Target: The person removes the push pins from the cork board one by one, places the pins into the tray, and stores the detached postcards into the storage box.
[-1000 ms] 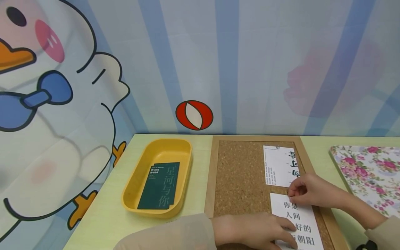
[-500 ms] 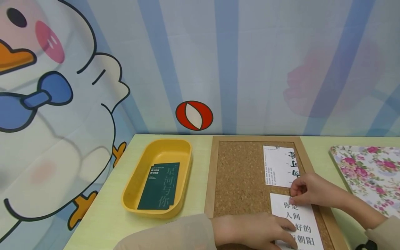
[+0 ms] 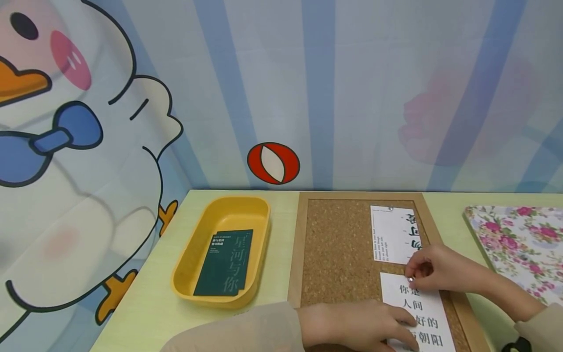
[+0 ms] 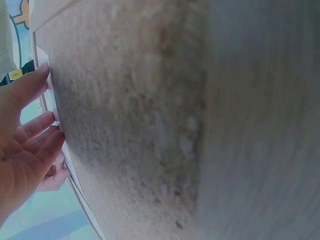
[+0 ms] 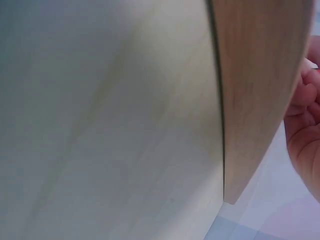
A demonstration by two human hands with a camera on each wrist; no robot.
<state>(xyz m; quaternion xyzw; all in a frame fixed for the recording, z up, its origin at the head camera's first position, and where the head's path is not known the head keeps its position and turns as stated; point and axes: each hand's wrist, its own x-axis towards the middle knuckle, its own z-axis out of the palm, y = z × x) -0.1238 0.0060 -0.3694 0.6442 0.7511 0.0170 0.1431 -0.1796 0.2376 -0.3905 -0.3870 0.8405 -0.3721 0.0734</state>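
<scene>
A white card with large dark characters lies on the lower right of the corkboard. At this card's top edge my right hand pinches a small shiny pushpin between thumb and forefinger. Lower down, the fingers of my left hand rest on the card's left part; they look fairly straight in the left wrist view. Above, another white card is held by a silver pushpin at its top. My right hand partly covers that card's lower right corner.
A yellow tray with dark green cards stands left of the corkboard. To the right lies a flower-patterned board. The corkboard has a raised wooden frame. A printed curtain hangs behind the table.
My right thumb and forefinger have shifted slightly at the card's top edge, and the pushpin's shiny head now shows between them. My left hand and both cards look unmoved.
</scene>
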